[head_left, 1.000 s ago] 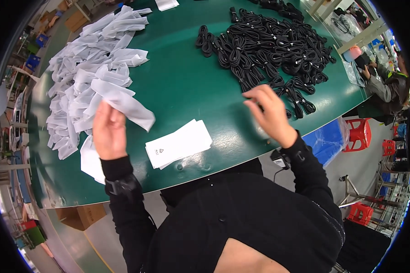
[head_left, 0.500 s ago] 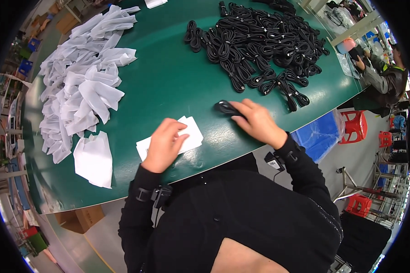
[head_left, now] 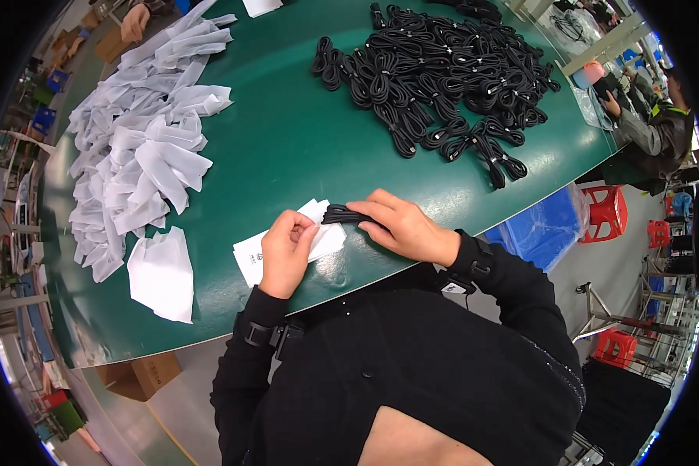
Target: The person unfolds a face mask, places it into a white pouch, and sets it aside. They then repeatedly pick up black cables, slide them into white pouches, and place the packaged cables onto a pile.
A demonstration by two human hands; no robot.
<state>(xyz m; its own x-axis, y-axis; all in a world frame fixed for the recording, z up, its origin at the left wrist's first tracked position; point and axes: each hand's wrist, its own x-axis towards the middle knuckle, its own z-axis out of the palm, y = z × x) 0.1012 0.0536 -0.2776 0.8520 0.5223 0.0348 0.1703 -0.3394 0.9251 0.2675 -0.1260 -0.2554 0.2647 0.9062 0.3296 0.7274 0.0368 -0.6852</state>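
A coiled black cable (head_left: 343, 214) lies in the grip of my right hand (head_left: 408, 231), its left end at the mouth of a small flat white bag. My left hand (head_left: 287, 252) is closed, thumb and forefinger pinching the bag's edge. Beneath the left hand a stack of flat white bags (head_left: 250, 256) with small dark print rests on the green table. Whether the cable's tip is inside the bag is hidden by the fingers. To the left lies a larger white sheet-like piece (head_left: 161, 273), apart from both hands.
Many black coiled cables (head_left: 443, 74) are heaped at the far right of the green table (head_left: 276, 147). A long heap of white pouches (head_left: 144, 147) covers the left side. Another person's hand (head_left: 135, 23) shows at the far left; a co-worker (head_left: 660, 132) sits at the right.
My right hand has brought the cable leftward to the white bags. My left hand has shifted slightly and now pinches a bag's edge. Another person's hand has appeared at the far left.
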